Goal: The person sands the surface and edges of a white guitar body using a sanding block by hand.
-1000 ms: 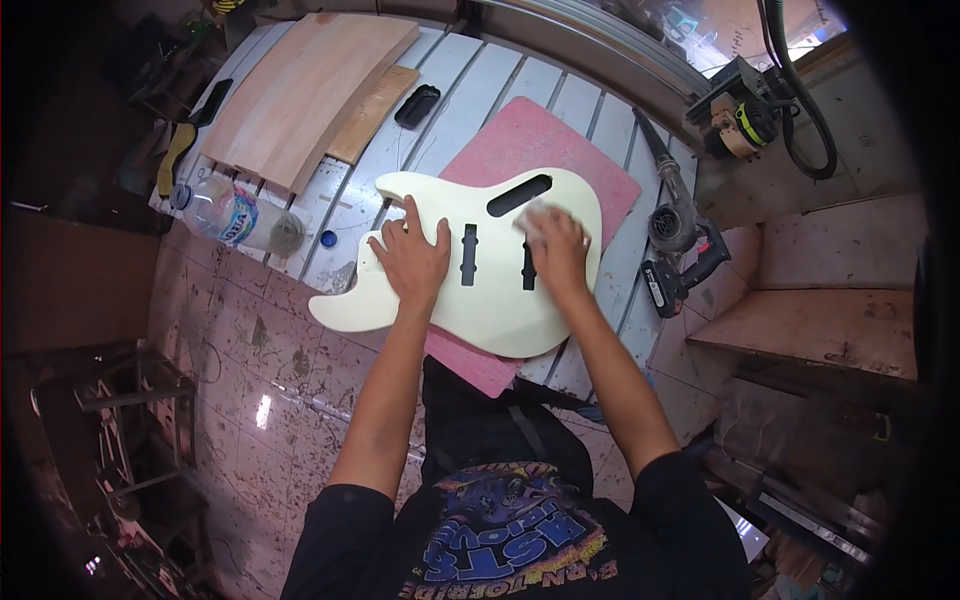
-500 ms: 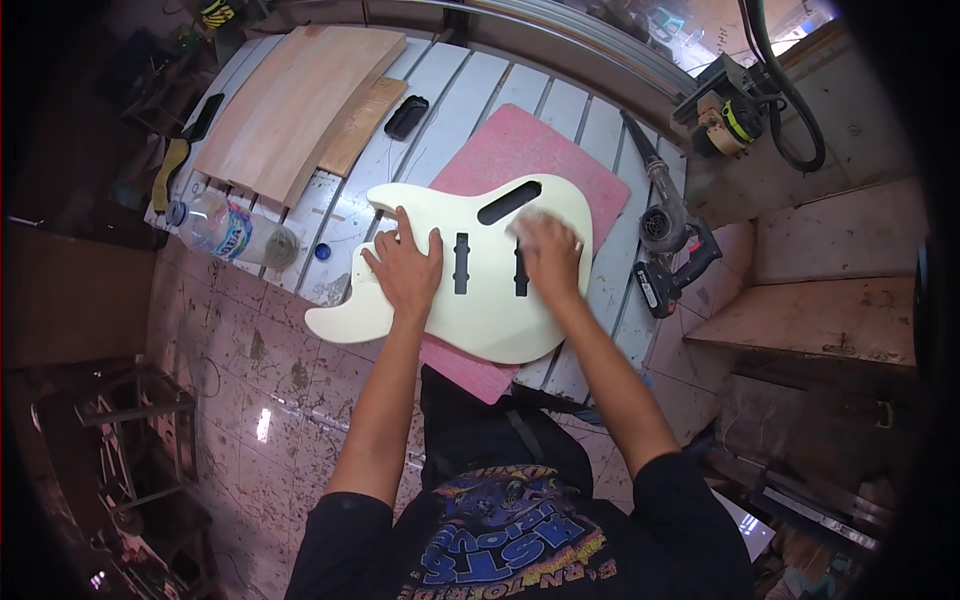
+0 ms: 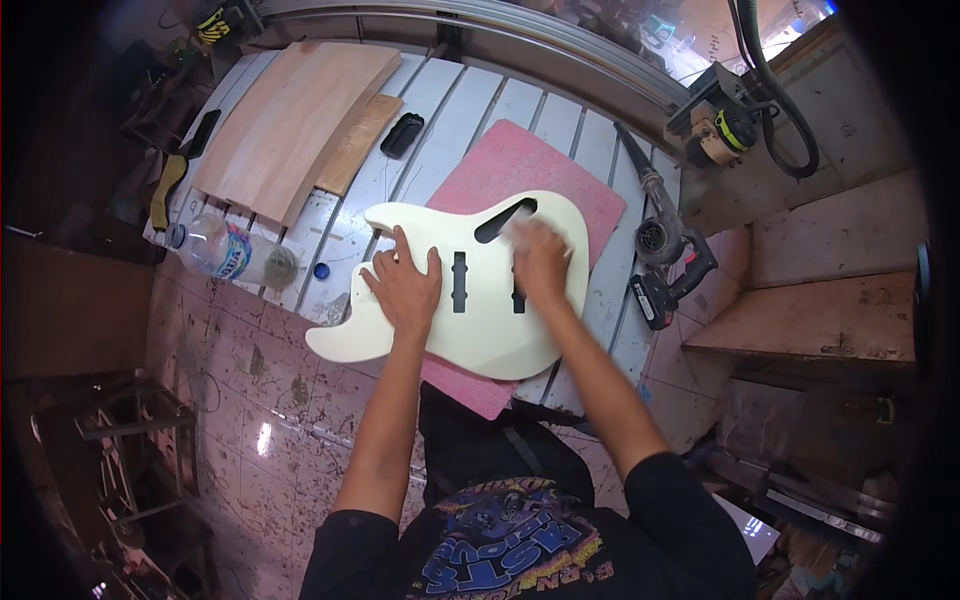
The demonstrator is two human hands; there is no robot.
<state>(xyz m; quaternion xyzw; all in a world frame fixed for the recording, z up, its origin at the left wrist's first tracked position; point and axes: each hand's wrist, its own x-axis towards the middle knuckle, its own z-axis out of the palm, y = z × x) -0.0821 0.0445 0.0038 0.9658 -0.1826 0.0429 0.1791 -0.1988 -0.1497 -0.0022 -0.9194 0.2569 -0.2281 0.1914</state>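
A cream-white electric guitar body (image 3: 485,345) lies flat on a pink mat (image 3: 500,150), with a long dark cavity near its far edge and two narrow slots in the middle. My left hand (image 3: 405,290) rests on it with fingers spread, beside the left slot and near the neck end. Over the right part of the body is my right hand (image 3: 540,262), fingers bent and pressed down between the cavity and the right slot, partly covering both. Something pale shows at its fingertips, too smeared by motion to name.
The slatted table (image 3: 470,110) carries wooden boards (image 3: 290,130), a black oblong case (image 3: 403,135), a plastic bottle (image 3: 230,250) and a blue cap (image 3: 321,271). A cordless blower (image 3: 660,235) lies along its right side. A machine head (image 3: 722,135) with a hose hangs at far right.
My right hand has shifted slightly left over the guitar body, covering more of the long cavity's end. My left hand stays in place on the body. The whole view has tilted a little.
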